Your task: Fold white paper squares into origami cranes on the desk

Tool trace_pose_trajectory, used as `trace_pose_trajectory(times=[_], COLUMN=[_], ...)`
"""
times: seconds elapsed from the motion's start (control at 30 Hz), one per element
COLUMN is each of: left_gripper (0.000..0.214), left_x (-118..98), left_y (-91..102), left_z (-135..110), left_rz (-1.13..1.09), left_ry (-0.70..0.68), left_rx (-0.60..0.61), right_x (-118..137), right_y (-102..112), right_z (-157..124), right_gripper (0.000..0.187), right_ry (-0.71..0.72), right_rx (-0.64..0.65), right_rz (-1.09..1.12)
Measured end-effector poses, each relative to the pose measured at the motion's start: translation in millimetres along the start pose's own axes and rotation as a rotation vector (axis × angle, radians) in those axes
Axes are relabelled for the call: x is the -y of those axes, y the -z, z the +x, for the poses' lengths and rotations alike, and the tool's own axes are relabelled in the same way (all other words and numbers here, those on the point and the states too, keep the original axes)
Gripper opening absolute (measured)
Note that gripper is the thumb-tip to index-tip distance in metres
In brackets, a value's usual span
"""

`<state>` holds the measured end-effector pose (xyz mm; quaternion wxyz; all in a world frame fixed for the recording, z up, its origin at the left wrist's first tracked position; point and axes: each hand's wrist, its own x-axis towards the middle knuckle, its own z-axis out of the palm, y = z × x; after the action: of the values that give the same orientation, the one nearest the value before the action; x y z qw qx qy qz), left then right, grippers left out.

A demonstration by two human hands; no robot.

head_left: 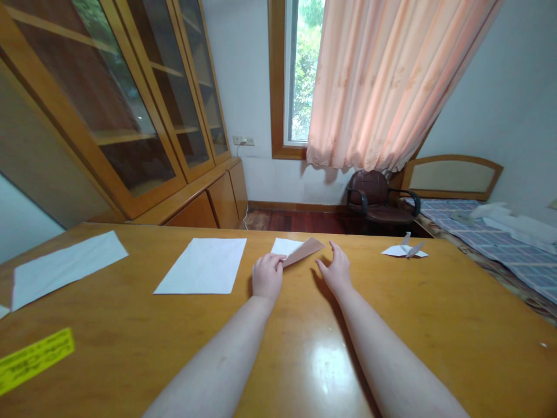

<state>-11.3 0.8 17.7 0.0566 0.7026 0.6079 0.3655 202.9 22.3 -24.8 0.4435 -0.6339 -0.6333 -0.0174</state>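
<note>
My left hand (267,276) is curled on the wooden table (413,313) and pinches the near end of a folded white paper (299,249), whose far flap lifts off the surface. My right hand (336,268) rests just right of that paper, fingers spread and holding nothing, with its forefinger pointing toward the raised flap. Both forearms stretch out from the near edge.
A flat white sheet (203,265) lies left of my hands, and another sheet (65,267) lies at the far left. A finished folded paper plane (405,250) sits at the back right. A yellow label (32,357) lies near left. Beyond stand a glass-door cabinet, a chair (378,200) and a bed.
</note>
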Motion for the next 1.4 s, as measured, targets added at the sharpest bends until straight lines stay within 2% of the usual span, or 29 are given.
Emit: trace_pose_trajectory(times=[0.13, 0.23, 0.47, 0.63, 0.8, 0.93, 1.17, 1.4], left_gripper=[0.027, 0.027, 0.026, 0.026, 0.028, 0.026, 0.022, 0.032], left_x=[-4.7, -6.9, -6.5, -4.4, -3.6, -1.8, 2.2, -1.2], left_y=[3.3, 4.3, 1.6, -4.3, -7.3, -10.4, -16.7, -13.3], left_z=[-1.9, -2.3, -1.1, -1.3, -1.3, -1.7, -3.5, -4.1], left_rz=[0.071, 0.085, 0.115, 0.149, 0.195, 0.208, 0.221, 0.209], left_ry=[0.0, 0.004, 0.018, 0.008, 0.02, 0.029, 0.022, 0.011], left_rx=[0.02, 0.041, 0.159, 0.222, 0.289, 0.307, 0.319, 0.339], right_x=[0.5, 1.9, 1.5, 3.3, 6.2, 10.0, 19.1, 18.2], right_y=[3.1, 6.5, 5.6, 4.6, 5.7, 7.0, 17.4, 14.6], right_z=[1.7, 2.7, 1.9, 0.0, -2.1, -1.7, -0.4, -1.4], right_gripper=[0.066, 0.063, 0.047, 0.05, 0.05, 0.042, 0.06, 0.043], right_ry=[0.034, 0.085, 0.111, 0.074, 0.089, 0.118, 0.121, 0.074], right_rx=[-0.03, 0.007, 0.253, 0.454, 0.57, 0.629, 0.711, 0.669], right_rz=[0.058, 0.095, 0.07, 0.048, 0.034, 0.004, -0.016, 0.036])
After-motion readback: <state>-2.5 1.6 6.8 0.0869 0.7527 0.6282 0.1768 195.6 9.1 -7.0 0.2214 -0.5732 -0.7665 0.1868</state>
